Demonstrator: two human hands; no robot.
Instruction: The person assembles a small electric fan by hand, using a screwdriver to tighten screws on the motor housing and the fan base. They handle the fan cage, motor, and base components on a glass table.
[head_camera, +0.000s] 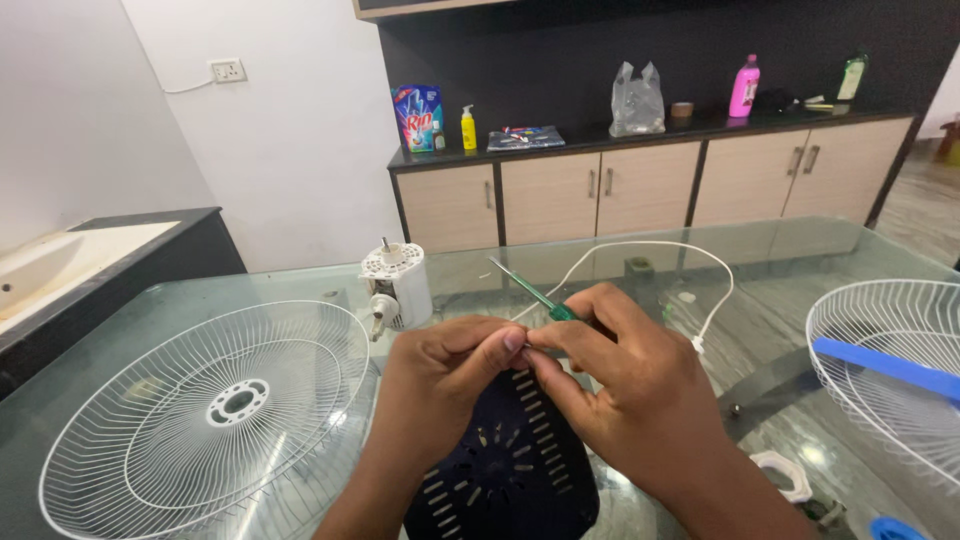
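Observation:
My right hand (625, 385) grips a green-handled screwdriver (530, 290) whose shaft points up and to the left. My left hand (450, 370) has its fingers pinched against the right hand's fingertips at the handle, possibly on something too small to see. Both hands hover over a dark blue slotted plastic fan cover (510, 470) lying on the glass table (600, 265). A white fan motor (397, 285) with its shaft up stands just behind the left hand.
A white wire fan guard (210, 420) lies at the left. Another guard (890, 370) with a blue blade (885, 366) sits at the right. A white cable (660, 250) loops behind the hands. A white plastic nut (785, 475) lies near the right. Cabinets with bottles stand at the back.

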